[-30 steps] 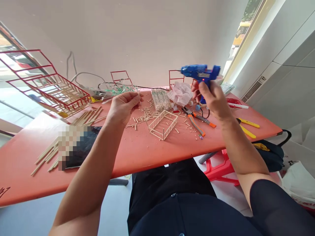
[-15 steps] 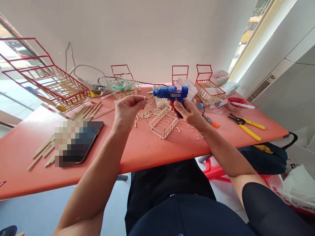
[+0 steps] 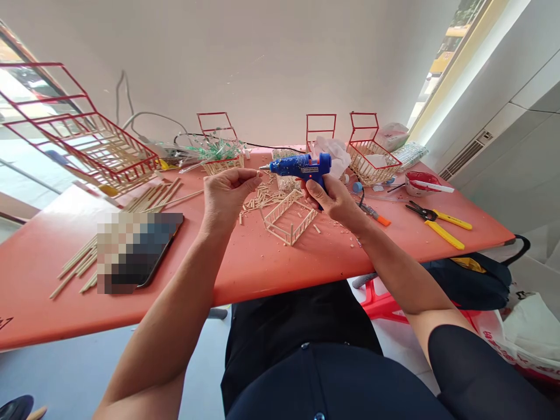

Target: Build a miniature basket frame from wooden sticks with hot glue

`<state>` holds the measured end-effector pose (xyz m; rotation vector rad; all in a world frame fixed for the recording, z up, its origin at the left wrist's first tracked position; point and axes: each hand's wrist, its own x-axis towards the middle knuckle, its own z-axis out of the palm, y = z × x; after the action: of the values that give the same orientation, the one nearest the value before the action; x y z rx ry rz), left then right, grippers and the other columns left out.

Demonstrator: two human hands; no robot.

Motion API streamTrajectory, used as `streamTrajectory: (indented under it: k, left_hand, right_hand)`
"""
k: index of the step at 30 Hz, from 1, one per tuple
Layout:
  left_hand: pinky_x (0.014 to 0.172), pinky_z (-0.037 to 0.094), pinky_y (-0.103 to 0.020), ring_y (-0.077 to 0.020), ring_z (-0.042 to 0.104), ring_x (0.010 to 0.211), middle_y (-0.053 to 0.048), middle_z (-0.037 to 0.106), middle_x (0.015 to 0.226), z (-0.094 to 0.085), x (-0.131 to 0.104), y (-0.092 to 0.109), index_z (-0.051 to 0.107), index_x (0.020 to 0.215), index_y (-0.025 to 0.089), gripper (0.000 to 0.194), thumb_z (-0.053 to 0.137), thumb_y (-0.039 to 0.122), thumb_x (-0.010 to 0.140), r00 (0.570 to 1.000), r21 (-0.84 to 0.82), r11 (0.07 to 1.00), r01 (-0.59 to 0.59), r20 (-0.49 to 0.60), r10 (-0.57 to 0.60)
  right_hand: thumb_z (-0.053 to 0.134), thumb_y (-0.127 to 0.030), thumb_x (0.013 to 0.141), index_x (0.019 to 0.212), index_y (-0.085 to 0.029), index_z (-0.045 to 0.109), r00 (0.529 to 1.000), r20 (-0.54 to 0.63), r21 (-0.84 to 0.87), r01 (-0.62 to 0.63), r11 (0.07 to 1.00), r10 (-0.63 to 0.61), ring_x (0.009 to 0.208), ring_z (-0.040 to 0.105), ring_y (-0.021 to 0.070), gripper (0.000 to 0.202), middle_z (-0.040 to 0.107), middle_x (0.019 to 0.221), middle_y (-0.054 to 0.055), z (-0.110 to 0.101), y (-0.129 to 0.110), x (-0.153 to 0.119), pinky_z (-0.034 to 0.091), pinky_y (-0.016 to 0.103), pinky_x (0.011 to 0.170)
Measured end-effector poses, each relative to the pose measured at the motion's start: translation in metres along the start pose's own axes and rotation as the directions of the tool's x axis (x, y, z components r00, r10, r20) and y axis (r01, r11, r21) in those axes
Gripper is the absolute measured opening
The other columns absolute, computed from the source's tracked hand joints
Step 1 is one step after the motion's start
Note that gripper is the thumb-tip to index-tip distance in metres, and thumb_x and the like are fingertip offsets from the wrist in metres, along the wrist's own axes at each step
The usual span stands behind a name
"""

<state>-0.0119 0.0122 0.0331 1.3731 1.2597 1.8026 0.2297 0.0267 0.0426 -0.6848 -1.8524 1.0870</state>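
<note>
My right hand (image 3: pixel 331 195) is wrapped round the handle of a blue hot glue gun (image 3: pixel 291 165), its nozzle pointing left. In a closed pinch, my left hand (image 3: pixel 230 189) holds a short wooden stick (image 3: pixel 259 174), mostly hidden by the fingertips. The nozzle tip is at the stick's end; whether they touch I cannot tell. Below the gun, a small rectangular frame of wooden sticks (image 3: pixel 291 238) with low rails rests on the orange table (image 3: pixel 262 277). Loose cut stick pieces (image 3: pixel 262 198) are scattered behind it.
Long sticks (image 3: pixel 81 265) and a phone (image 3: pixel 160 256) lie on the left. Red-trimmed stick baskets stand at the back, a large one (image 3: pixel 118 149) at left and a smaller one (image 3: pixel 371 160) at right. Yellow-handled pliers (image 3: pixel 444 233), an orange-tipped tool (image 3: pixel 378 217) and a red-stained cup (image 3: pixel 422 184) lie right.
The glue gun has shifted slightly left, bringing its nozzle to the stick in my left hand. My left hand stays almost in place.
</note>
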Motion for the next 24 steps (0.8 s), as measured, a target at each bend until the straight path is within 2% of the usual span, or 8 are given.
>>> streamTrajectory:
  k: [8, 13, 19, 24]
  left_hand:
    - [0.068, 0.055, -0.026, -0.013, 0.065, 0.071, -0.001, 0.076, 0.078, -0.0001, -0.0005, 0.0014, 0.084, 0.078, 0.021, 0.011, 0.088, 0.017, 0.069, 1.0, 0.012, 1.0, -0.013, -0.008, 0.013]
    - [0.071, 0.056, -0.027, -0.0142, 0.067, 0.072, -0.001, 0.075, 0.077, 0.0004, -0.0018, 0.0054, 0.083, 0.079, 0.019, 0.012, 0.088, 0.012, 0.07, 1.0, 0.023, 1.0, 0.004, -0.013, -0.004]
    - [0.067, 0.054, -0.025, -0.0123, 0.065, 0.07, 0.0, 0.075, 0.075, 0.0001, 0.0001, 0.0013, 0.084, 0.077, 0.02, 0.011, 0.087, 0.017, 0.067, 1.0, 0.015, 1.0, -0.016, -0.008, 0.016]
    - [0.067, 0.055, -0.024, -0.0115, 0.066, 0.07, 0.0, 0.075, 0.074, 0.0006, 0.0024, -0.003, 0.084, 0.077, 0.02, 0.013, 0.086, 0.017, 0.065, 0.999, 0.015, 0.999, -0.038, -0.024, 0.038]
  right_hand:
    - [0.063, -0.082, 0.094, 0.094, -0.023, 0.06, 1.0, 0.025, -0.011, 0.002, 1.0, -0.002, 0.061, 0.044, 0.0117, 0.059, 0.054, 0.078, -0.001, 0.0006, -0.0044, -0.0016, 0.036, 0.027, 0.052]
    - [0.063, -0.081, 0.094, 0.087, -0.024, 0.056, 1.0, 0.022, -0.013, -0.01, 1.0, 0.01, 0.062, 0.044, 0.0117, 0.058, 0.053, 0.078, -0.001, 0.0013, -0.0054, -0.002, 0.035, 0.028, 0.051]
    - [0.063, -0.082, 0.093, 0.085, -0.023, 0.052, 0.999, 0.04, -0.003, 0.006, 1.0, -0.006, 0.061, 0.044, 0.0108, 0.06, 0.052, 0.077, -0.001, 0.0008, -0.0036, -0.0007, 0.035, 0.027, 0.051]
    - [0.063, -0.081, 0.094, 0.091, -0.022, 0.055, 0.999, 0.038, -0.014, 0.006, 1.0, -0.006, 0.061, 0.044, 0.0108, 0.06, 0.049, 0.076, -0.002, -0.0001, 0.0003, -0.0003, 0.035, 0.027, 0.052]
